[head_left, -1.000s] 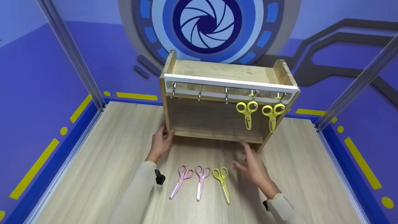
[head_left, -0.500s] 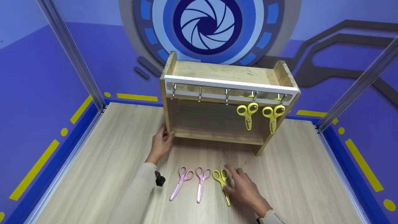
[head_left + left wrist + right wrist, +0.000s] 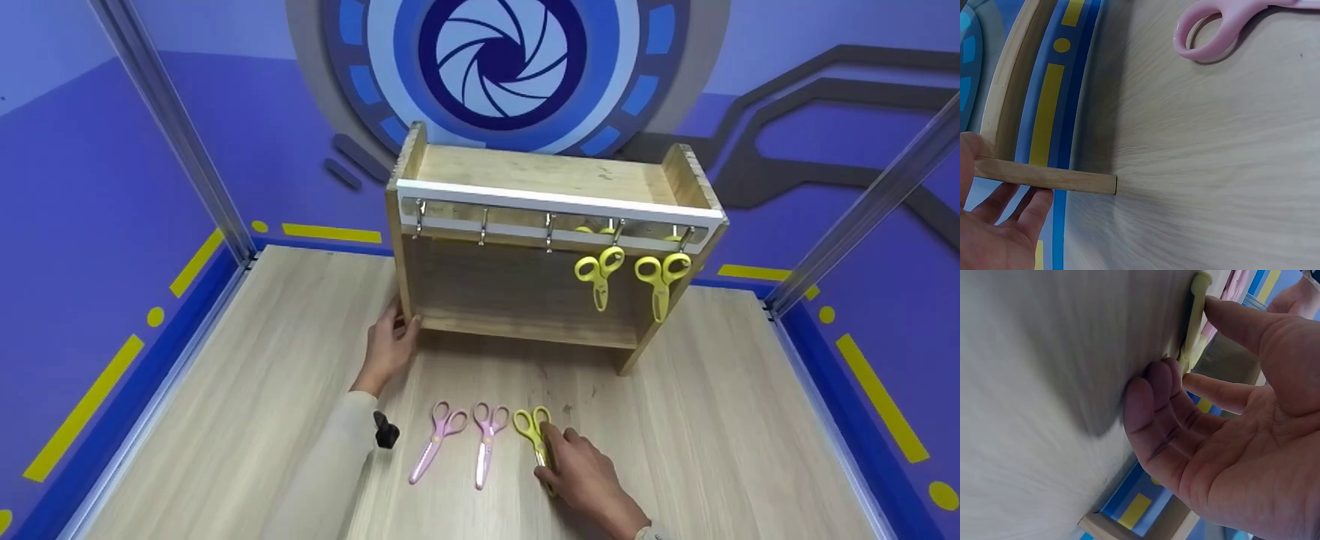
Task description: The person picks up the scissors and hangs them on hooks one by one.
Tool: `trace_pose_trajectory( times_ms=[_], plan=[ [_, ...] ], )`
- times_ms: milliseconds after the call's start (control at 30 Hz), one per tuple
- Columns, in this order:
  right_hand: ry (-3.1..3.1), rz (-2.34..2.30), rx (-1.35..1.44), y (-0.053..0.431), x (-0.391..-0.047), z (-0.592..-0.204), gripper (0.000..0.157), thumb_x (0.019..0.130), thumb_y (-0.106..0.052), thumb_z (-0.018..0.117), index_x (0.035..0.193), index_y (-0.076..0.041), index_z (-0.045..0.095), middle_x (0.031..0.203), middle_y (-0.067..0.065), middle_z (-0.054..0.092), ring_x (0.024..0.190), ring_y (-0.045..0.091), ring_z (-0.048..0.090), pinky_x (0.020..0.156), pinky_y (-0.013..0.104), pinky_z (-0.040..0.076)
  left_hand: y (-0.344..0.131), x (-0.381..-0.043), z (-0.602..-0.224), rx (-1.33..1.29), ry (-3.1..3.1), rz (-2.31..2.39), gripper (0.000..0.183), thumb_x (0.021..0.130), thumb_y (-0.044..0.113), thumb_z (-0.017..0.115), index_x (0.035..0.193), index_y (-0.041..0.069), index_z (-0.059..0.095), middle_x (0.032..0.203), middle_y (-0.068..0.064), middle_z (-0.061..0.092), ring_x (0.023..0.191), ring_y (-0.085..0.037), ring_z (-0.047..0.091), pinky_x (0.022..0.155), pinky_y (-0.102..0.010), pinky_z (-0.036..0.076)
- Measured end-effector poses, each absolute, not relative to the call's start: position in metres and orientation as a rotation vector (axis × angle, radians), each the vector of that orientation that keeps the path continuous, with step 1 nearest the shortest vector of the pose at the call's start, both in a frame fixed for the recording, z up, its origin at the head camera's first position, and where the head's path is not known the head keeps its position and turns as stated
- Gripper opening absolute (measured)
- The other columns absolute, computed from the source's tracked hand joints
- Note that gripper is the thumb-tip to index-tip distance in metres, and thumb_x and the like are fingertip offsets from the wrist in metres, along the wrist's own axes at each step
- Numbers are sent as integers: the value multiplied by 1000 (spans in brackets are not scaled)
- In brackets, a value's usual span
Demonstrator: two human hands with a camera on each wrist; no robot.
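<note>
My left hand (image 3: 388,346) holds the lower left side of a wooden hook rack (image 3: 525,332); in the left wrist view its thumb and fingers lie on opposite faces of the side panel (image 3: 1044,175). Over a pair of yellow scissors (image 3: 523,427) lying flat on the table is my right hand (image 3: 585,472). Its thumb and index finger pinch the scissors, covering part of the blades, while the other fingers curl beside them in the right wrist view. Two pink scissors (image 3: 433,442) lie to the left, handles toward the rack.
Two yellow scissors (image 3: 601,276) hang from the two rightmost hooks of the rack. Three metal hooks (image 3: 484,225) further left bear nothing. Blue printed walls (image 3: 187,150) with metal corner posts (image 3: 180,127) enclose the wooden tabletop (image 3: 300,300).
My right hand has come away from the rack's lower right, moving down and left to the loose yellow scissors, where its fingers close in. My left hand stays on the rack.
</note>
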State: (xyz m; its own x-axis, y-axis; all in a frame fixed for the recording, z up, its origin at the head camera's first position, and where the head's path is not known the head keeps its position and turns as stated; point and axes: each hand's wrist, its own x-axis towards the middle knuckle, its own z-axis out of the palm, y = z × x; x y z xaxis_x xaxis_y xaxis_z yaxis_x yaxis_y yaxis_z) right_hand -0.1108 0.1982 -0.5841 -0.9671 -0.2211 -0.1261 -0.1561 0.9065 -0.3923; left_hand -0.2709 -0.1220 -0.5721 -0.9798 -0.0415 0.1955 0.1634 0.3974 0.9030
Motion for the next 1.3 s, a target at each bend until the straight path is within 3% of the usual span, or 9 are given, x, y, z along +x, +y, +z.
trace_pose_trajectory(
  times_ms=[467, 733, 1300],
  plan=[
    [2946, -605, -302, 210, -109, -585, 48, 83, -12, 84, 128, -13, 66, 82, -3, 53, 68, 13, 49, 50, 32, 41, -121, -270, -572, -89, -2472, -1643, 61, 105, 17, 60, 158, 4, 35, 144, -24, 55, 129, -36, 58, 103, -44, 54],
    [3092, -521, -319, 218, -111, -587, 25, 81, -8, 85, 101, -20, 74, 80, -6, 56, 71, 12, 53, 53, 32, 48, -121, -272, -572, -95, -2462, -1622, 59, 105, 17, 61, 157, 3, 37, 143, -24, 55, 128, -36, 59, 103, -45, 54],
    [3054, -537, -208, 225, -125, -585, 14, 86, -3, 81, 88, -15, 75, 81, -6, 57, 75, 10, 54, 65, 36, 54, -121, -273, -572, -89, -2465, -1640, 57, 105, 17, 61, 156, 3, 38, 143, -24, 55, 129, -36, 58, 104, -45, 53]
  ],
)
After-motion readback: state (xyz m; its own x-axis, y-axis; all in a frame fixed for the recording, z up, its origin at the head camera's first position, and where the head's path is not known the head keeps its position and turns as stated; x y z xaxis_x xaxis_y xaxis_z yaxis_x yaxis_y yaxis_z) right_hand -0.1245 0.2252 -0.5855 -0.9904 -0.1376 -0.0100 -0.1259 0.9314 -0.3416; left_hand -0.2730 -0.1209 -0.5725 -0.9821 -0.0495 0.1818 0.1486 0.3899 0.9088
